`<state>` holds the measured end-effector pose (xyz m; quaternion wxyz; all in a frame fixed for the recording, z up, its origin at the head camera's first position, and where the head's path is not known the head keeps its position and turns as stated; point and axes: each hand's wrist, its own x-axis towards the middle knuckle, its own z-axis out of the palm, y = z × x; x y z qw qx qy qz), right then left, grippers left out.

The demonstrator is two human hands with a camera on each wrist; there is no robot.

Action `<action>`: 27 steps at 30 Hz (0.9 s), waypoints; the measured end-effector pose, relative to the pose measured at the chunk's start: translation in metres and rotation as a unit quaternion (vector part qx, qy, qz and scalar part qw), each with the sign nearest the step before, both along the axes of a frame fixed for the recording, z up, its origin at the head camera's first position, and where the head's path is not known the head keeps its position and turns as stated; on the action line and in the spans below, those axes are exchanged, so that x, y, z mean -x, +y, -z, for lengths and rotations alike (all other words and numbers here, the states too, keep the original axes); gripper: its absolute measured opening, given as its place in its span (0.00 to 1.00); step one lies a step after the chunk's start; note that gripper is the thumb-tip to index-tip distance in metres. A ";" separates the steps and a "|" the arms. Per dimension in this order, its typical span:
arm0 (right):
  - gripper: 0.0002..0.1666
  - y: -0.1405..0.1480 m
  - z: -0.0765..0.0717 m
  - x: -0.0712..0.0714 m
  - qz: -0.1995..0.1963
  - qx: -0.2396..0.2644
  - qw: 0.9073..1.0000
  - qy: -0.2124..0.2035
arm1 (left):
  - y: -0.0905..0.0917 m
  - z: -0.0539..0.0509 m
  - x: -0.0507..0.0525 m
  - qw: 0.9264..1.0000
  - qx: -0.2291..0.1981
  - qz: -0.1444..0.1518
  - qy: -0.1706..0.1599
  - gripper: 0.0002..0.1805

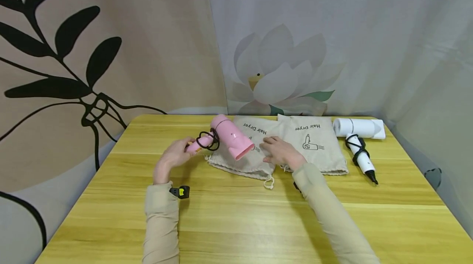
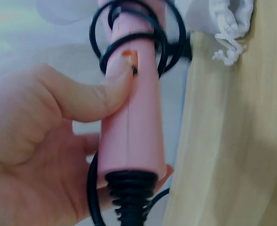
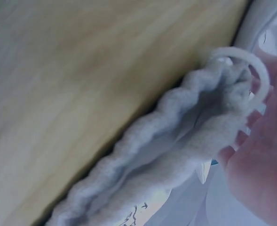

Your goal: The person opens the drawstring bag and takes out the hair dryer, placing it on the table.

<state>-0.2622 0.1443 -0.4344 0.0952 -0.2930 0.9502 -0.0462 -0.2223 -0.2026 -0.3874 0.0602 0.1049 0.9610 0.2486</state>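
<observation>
My left hand (image 1: 176, 155) grips the handle of a pink hair dryer (image 1: 233, 136), thumb beside the orange switch. Its black cord (image 2: 129, 37) is looped around the handle. The dryer's barrel is over the left cloth drawstring bag (image 1: 236, 165), covering part of it. My right hand (image 1: 282, 152) is at that bag's right side, fingers spread and touching the cloth. In the right wrist view the gathered bag mouth (image 3: 176, 136) stands slightly apart, with the fingers (image 3: 244, 134) beside it, partly hidden.
A second drawstring bag (image 1: 314, 145), printed "Hair Dryer", lies to the right. Beyond it on the wooden table (image 1: 236, 223) is a white hair dryer (image 1: 356, 127), its handle wrapped in black cord. A patterned curtain (image 1: 177, 42) hangs behind the table.
</observation>
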 end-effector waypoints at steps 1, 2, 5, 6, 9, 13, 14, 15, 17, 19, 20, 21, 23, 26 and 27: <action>0.34 0.000 0.000 0.000 -0.001 0.001 1.000 0.000 | 0.000 0.001 0.000 1.000 0.003 -0.015 0.000 0.25; 0.34 -0.001 0.000 0.000 -0.003 0.001 1.000 0.002 | 0.000 0.002 0.000 1.000 0.006 -0.030 0.002 0.25; 0.33 -0.002 0.000 -0.001 -0.002 0.004 1.000 -0.006 | -0.001 0.004 0.001 0.998 0.010 -0.070 0.004 0.27; 0.33 -0.002 0.000 -0.001 -0.003 0.003 1.000 -0.005 | -0.001 0.005 0.002 0.997 0.012 -0.082 0.005 0.27; 0.32 -0.003 0.000 -0.002 0.001 0.005 1.000 -0.010 | -0.001 0.007 0.002 0.992 0.012 -0.124 -0.001 0.28; 0.32 -0.004 -0.001 -0.004 0.007 0.004 1.000 -0.013 | -0.002 0.010 0.004 0.985 0.019 -0.172 -0.013 0.30; 0.32 -0.005 0.000 -0.004 0.007 0.003 1.000 -0.013 | -0.003 0.011 0.004 0.983 0.024 -0.181 -0.013 0.30; 0.32 -0.005 0.000 -0.004 0.008 0.003 1.000 -0.013 | -0.003 0.012 0.004 0.981 0.029 -0.189 -0.013 0.31; 0.32 -0.004 0.000 -0.004 0.009 0.004 1.000 -0.013 | -0.003 0.016 0.004 0.978 0.040 -0.202 -0.012 0.31; 0.32 -0.004 0.001 -0.004 0.011 0.005 1.000 -0.016 | -0.003 0.020 0.004 0.975 0.051 -0.214 -0.007 0.30; 0.32 -0.004 0.001 -0.005 0.011 0.006 1.000 -0.019 | -0.003 0.021 0.004 0.974 0.055 -0.221 -0.004 0.30; 0.32 -0.004 0.001 -0.005 0.011 0.008 1.000 -0.021 | -0.002 0.023 0.004 0.972 0.056 -0.228 -0.004 0.30; 0.31 -0.004 0.001 -0.005 0.011 0.010 1.000 -0.026 | -0.001 0.025 0.005 0.969 0.057 -0.239 -0.004 0.29; 0.31 -0.004 0.000 -0.005 0.009 0.008 1.000 -0.027 | 0.000 0.026 0.006 0.966 0.057 -0.251 -0.005 0.30; 0.31 -0.004 0.000 -0.004 0.009 0.006 1.000 -0.027 | 0.000 0.026 0.006 0.966 0.057 -0.252 -0.005 0.30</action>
